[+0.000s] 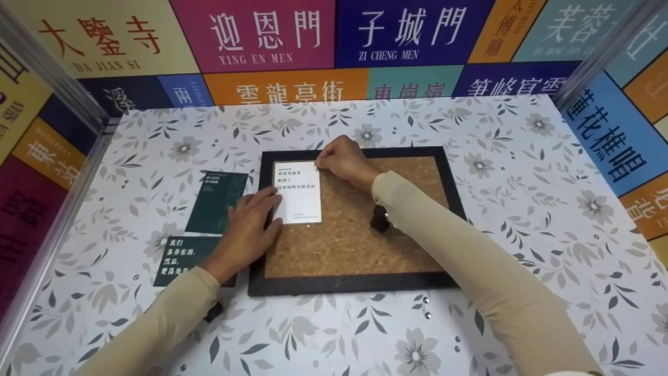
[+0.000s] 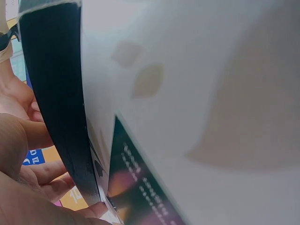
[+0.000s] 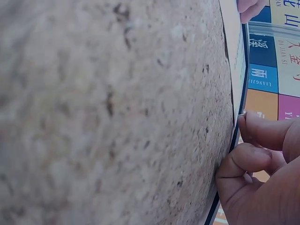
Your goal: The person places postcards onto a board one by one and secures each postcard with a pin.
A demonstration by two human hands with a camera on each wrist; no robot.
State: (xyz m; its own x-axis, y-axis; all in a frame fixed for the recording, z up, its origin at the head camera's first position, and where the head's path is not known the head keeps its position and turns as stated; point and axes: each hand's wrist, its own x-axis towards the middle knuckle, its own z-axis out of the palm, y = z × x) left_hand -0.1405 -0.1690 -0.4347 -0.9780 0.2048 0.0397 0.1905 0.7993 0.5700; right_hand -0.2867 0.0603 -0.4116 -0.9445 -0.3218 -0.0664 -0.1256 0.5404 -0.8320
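A white card (image 1: 297, 201) with printed text lies in the upper left of a black-framed cork board (image 1: 360, 256). At the card's top right corner my right hand (image 1: 345, 161) pinches a small thumbtack (image 3: 242, 114) between thumb and index finger; its metal shank shows in the right wrist view, point at the card's edge. My left hand (image 1: 249, 230) lies across the board's left frame edge, fingers extended, with fingertips at the card's left side. Part of the left hand overlaps the dark green cards.
Two dark green printed cards, an upper one (image 1: 215, 201) and a lower one (image 1: 180, 261), lie left of the board. A floral-patterned tabletop (image 1: 334, 334) is under everything. Colourful panels with large characters (image 1: 271, 36) stand behind and at both sides.
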